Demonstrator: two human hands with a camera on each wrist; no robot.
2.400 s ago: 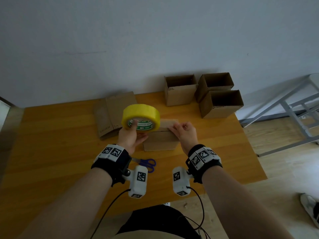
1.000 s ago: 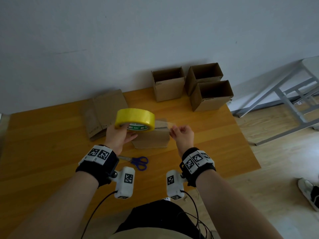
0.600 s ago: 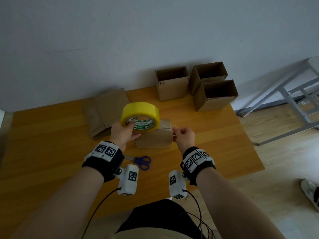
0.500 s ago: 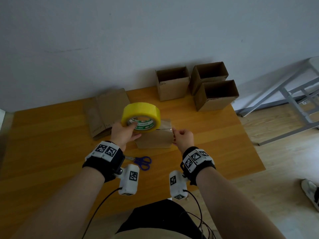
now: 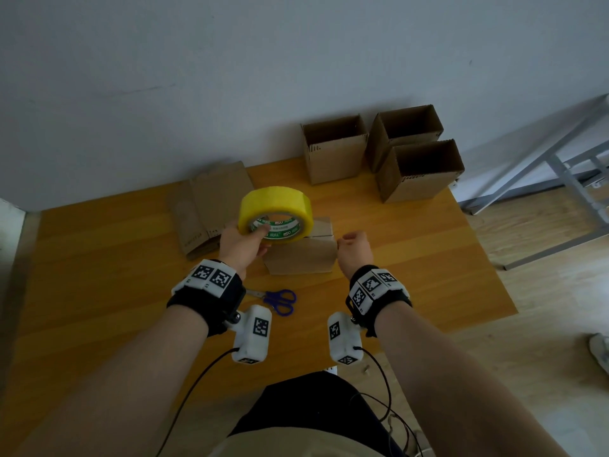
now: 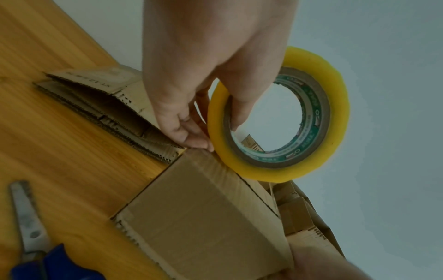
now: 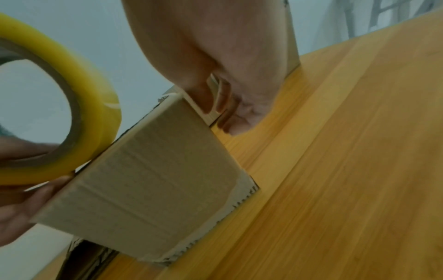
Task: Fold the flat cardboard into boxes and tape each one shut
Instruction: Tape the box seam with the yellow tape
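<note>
One tape roll (image 5: 275, 214), light and rigid, gripped through its core by our left hand (image 5: 239, 244); our right hand (image 5: 354, 250) pinches the tape end against the stiff box (image 5: 301, 255) beside it.

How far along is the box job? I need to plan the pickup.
Three folded boxes stand at the table's back, tops open. In hand: the left hand holds the tape roll over a fourth box, while the right hand presses the tape end at its right edge. A flat cardboard stack waits.
</note>
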